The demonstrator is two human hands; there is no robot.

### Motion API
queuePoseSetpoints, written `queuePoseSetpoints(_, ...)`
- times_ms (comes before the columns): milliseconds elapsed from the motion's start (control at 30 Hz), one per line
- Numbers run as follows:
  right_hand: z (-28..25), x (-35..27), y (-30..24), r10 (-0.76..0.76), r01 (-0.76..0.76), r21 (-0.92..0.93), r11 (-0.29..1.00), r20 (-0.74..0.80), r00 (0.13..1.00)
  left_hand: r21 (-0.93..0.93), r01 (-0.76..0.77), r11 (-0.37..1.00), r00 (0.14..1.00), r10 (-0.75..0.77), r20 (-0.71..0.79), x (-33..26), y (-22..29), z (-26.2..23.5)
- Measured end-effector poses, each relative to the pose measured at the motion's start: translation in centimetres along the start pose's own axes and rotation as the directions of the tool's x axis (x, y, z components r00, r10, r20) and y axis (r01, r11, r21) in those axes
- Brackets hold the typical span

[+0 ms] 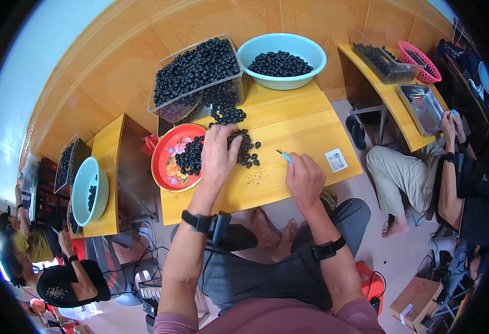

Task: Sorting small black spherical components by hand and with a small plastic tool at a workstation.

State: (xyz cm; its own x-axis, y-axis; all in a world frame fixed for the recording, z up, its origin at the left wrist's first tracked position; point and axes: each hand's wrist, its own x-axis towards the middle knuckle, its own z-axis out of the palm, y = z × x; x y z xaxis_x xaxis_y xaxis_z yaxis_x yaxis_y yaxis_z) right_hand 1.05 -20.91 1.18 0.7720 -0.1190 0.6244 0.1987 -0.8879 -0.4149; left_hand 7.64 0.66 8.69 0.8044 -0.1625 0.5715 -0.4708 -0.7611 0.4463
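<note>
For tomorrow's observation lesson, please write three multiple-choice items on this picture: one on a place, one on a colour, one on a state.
1. Where does the left hand rest?
A. on the pile of dark round fruits on the wooden table
B. in the bowl
C. on the person's knee

2. What colour is the flowered tray?
A. green
B. red
C. white

3. What state is the right hand in?
A. flat and empty
B. closed on a small blue-handled tool
C. holding a cup

Key: 1 A, its fingers spread over the pile; 2 B, the rim is red; 3 B, the tool sticks out of the fist.
</note>
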Motion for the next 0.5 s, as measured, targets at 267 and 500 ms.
queuePoseSetpoints(267,-0.4,0.3,-0.5,0.003,-0.003,0.038,0.999,-0.002,1.000,0.001,-0.100,0.995,0.912,0.092,0.400,-3.2,0.7,-0.9)
queuePoseSetpoints(500,-0.2,0.0,-0.3,-0.007,0.007,0.017,1.000,0.015,1.000,0.096,-0.074,0.993,0.921,0.031,0.389,-3.9,-0.3,-0.8)
